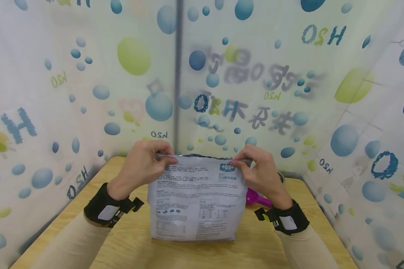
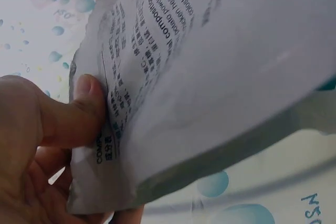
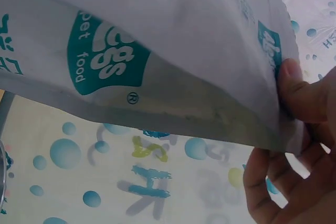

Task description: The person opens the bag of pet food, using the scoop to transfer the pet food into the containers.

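A white pet food bag [image 1: 196,201] printed with text and teal logos stands upright on the table. My left hand [image 1: 147,158] pinches its top left corner between thumb and fingers. At the top right corner my right hand [image 1: 260,170] pinches the edge beside a teal logo. Between the two hands the top edge is stretched nearly straight. The left wrist view shows the left thumb [image 2: 86,111] lying on the bag's printed face [image 2: 173,66]. In the right wrist view the right thumb [image 3: 302,90] presses near the logo, with fingers behind. The bag's contents are hidden.
Behind the bag on the right lies a magenta scoop [image 1: 258,198], partly covered by bag and hand. A round metallic rim [image 1: 281,177] shows behind the right wrist. The wooden table [image 1: 128,239] is enclosed by curtains [image 1: 239,74] patterned with bubbles.
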`<action>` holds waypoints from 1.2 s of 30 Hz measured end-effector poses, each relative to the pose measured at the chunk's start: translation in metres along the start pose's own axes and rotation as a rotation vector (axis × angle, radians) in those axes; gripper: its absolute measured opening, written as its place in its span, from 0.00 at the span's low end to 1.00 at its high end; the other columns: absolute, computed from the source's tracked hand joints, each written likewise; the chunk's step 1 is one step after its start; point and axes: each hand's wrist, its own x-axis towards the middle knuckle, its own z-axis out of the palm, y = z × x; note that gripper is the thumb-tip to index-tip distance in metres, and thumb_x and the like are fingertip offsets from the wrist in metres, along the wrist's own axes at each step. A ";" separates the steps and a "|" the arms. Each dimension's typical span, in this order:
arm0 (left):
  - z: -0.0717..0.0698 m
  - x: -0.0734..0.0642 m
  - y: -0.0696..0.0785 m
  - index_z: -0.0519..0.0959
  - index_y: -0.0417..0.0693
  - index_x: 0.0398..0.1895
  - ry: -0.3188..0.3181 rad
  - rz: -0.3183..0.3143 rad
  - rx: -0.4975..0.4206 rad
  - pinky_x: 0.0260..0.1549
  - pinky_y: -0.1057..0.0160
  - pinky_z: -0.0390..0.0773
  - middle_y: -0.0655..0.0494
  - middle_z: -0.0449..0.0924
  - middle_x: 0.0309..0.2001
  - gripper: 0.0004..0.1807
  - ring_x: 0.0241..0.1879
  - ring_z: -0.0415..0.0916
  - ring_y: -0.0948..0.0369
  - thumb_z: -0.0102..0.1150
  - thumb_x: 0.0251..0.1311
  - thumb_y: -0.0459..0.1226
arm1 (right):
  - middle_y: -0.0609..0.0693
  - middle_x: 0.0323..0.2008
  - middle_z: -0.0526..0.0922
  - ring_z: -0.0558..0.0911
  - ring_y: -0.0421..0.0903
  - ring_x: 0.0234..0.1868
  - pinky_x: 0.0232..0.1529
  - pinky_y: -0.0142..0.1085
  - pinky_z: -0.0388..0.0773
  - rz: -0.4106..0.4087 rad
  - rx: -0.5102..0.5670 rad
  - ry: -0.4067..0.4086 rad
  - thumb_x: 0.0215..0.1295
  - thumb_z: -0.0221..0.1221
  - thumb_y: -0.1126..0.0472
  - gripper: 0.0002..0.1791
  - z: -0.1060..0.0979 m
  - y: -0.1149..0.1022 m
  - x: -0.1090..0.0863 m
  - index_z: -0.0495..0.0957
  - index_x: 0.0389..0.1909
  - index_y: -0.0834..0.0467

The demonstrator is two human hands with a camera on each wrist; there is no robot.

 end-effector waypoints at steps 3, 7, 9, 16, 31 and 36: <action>-0.004 0.004 0.002 0.92 0.53 0.31 -0.039 -0.007 0.012 0.25 0.68 0.70 0.56 0.96 0.35 0.11 0.27 0.83 0.64 0.81 0.69 0.29 | 0.45 0.35 0.87 0.80 0.41 0.35 0.40 0.31 0.77 0.011 -0.032 -0.025 0.73 0.77 0.70 0.09 -0.002 -0.004 0.002 0.91 0.37 0.53; -0.008 0.007 0.010 0.96 0.53 0.41 -0.108 -0.020 0.061 0.28 0.66 0.76 0.56 0.97 0.39 0.04 0.28 0.85 0.66 0.84 0.69 0.35 | 0.45 0.41 0.91 0.83 0.40 0.38 0.43 0.33 0.80 0.047 -0.048 -0.103 0.77 0.76 0.67 0.06 -0.005 -0.008 0.003 0.93 0.46 0.53; -0.008 0.008 0.016 0.97 0.54 0.45 -0.137 -0.009 0.089 0.29 0.65 0.77 0.57 0.97 0.40 0.06 0.28 0.85 0.67 0.86 0.68 0.38 | 0.45 0.44 0.93 0.86 0.40 0.40 0.45 0.33 0.82 0.060 -0.054 -0.141 0.76 0.77 0.65 0.08 -0.005 -0.011 0.004 0.94 0.51 0.53; -0.002 0.013 0.029 0.97 0.51 0.46 -0.144 0.018 0.116 0.27 0.65 0.75 0.55 0.97 0.40 0.09 0.25 0.81 0.68 0.88 0.67 0.41 | 0.46 0.42 0.92 0.88 0.40 0.39 0.43 0.33 0.85 0.049 -0.094 -0.142 0.73 0.80 0.61 0.07 0.005 -0.018 0.011 0.94 0.48 0.54; 0.018 0.008 0.032 0.91 0.52 0.30 -0.011 0.037 0.109 0.23 0.65 0.74 0.57 0.96 0.33 0.15 0.30 0.91 0.63 0.76 0.66 0.22 | 0.46 0.31 0.85 0.81 0.41 0.36 0.38 0.34 0.77 0.033 -0.036 -0.022 0.68 0.80 0.72 0.12 0.014 -0.024 0.007 0.89 0.31 0.54; 0.019 0.008 0.032 0.92 0.50 0.32 -0.016 0.047 0.121 0.23 0.65 0.72 0.55 0.97 0.35 0.11 0.29 0.89 0.62 0.79 0.67 0.25 | 0.46 0.32 0.85 0.80 0.42 0.37 0.39 0.34 0.76 0.043 -0.085 -0.054 0.70 0.80 0.69 0.10 0.013 -0.027 0.009 0.91 0.32 0.54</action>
